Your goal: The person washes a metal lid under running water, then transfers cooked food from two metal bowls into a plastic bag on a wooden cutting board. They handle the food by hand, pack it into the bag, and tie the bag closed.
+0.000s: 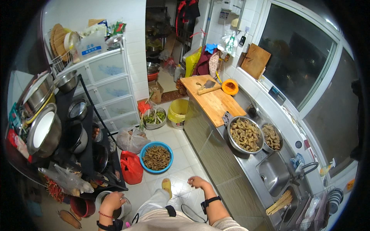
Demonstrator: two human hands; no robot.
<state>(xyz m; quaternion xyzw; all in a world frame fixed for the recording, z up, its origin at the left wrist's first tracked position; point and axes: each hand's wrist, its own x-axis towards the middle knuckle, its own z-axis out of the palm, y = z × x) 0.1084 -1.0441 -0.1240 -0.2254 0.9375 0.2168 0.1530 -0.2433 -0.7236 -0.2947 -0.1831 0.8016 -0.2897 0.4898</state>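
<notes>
My left hand hangs with bent fingers above a white bucket at the lower left; whether it holds anything is unclear. My right hand is over the floor tiles, fingers curled, with no object visible in it. Between and ahead of them, a blue plastic basin full of brown, knobbly food pieces stands on the floor, beside a red plastic bag. On the steel counter at right, a large metal bowl and a smaller metal bowl hold similar pieces.
A wooden cutting board bears a cleaver and half a pumpkin. The sink lies right of me. A black shelf rack with pots borders the left. A yellow-lined bin and bags stand ahead on the floor.
</notes>
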